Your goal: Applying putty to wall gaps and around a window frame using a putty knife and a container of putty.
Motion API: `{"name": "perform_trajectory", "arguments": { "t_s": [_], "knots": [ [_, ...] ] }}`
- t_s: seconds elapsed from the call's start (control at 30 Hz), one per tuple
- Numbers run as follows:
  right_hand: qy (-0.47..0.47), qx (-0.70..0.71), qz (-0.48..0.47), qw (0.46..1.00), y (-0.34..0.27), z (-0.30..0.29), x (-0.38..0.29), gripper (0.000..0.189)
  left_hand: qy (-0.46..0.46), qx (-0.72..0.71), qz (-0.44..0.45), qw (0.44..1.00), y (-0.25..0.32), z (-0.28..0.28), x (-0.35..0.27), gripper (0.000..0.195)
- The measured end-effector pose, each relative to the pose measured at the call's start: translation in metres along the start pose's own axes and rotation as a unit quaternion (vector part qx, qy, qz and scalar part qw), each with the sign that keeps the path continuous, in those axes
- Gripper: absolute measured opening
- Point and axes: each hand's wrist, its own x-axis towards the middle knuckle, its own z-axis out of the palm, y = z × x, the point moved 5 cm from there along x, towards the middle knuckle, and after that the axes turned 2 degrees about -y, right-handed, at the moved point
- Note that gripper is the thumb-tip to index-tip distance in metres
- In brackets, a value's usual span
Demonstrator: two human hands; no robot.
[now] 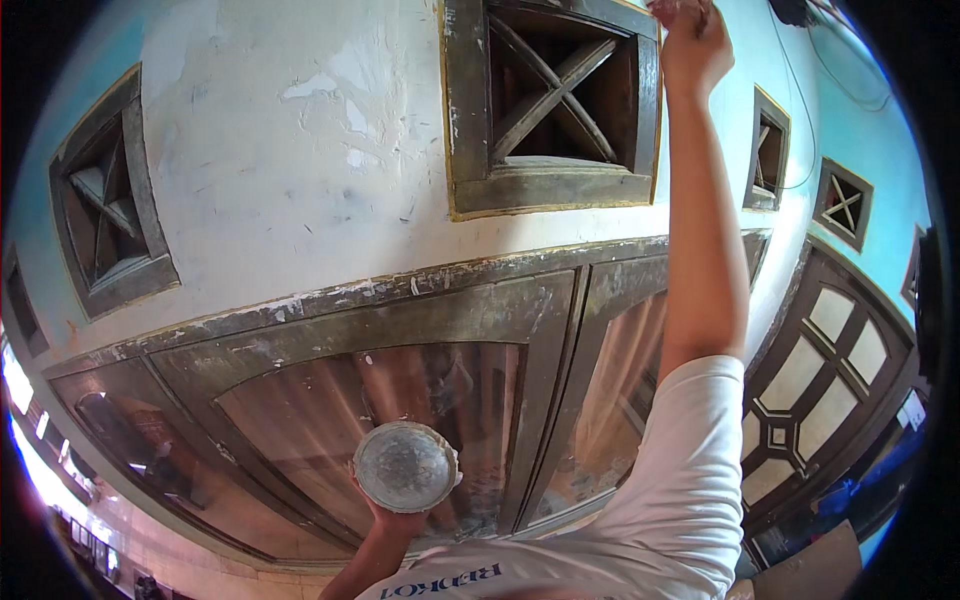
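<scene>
My left hand holds up a round grey container from below, in front of a glazed wooden window. Its fingers wrap the container's side; whitish residue clings to the rim. At the top edge, my right hand is raised high on a stretched arm, beside the frame of a square wooden vent with crossed bars. The fingers are partly cut off by the picture's edge, and what they hold cannot be made out. Behind is a wall with patchy white coating, scrapes and marks.
A weathered wooden window frame with flaked paint spans the wall below the vent. Another crossed vent is at the left. On the right stand a panelled door and a turquoise wall; a thin cable hangs near the top right.
</scene>
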Motion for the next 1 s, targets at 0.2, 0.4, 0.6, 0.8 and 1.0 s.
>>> {"name": "perform_trajectory", "arguments": {
  "t_s": [0.2, 0.4, 0.6, 0.8, 1.0],
  "knots": [
    [-0.077, -0.055, -0.167, 0.981, -0.070, 0.039, -0.016, 0.023, 0.012, 0.008, -0.007, 1.000, 0.003, 0.001, 0.002, 0.092],
    [-0.208, -0.169, -0.149, 0.952, -0.083, 0.053, -0.044, 0.042, 0.053, 0.002, 0.002, 0.999, 0.007, -0.017, 0.000, 0.088],
    [-0.231, -0.160, -0.172, 0.944, -0.059, 0.066, -0.037, 0.046, 0.094, -0.016, 0.007, 0.995, 0.010, -0.042, -0.002, 0.084],
    [-0.273, -0.202, -0.181, 0.923, -0.062, 0.066, -0.044, 0.042, 0.083, 0.006, 0.014, 0.996, 0.012, -0.047, 0.005, 0.088],
    [-0.188, -0.170, -0.295, 0.921, -0.070, 0.039, -0.057, 0.034, 0.026, -0.023, -0.023, 0.999, 0.001, -0.016, 0.002, 0.091]
  ]
}}
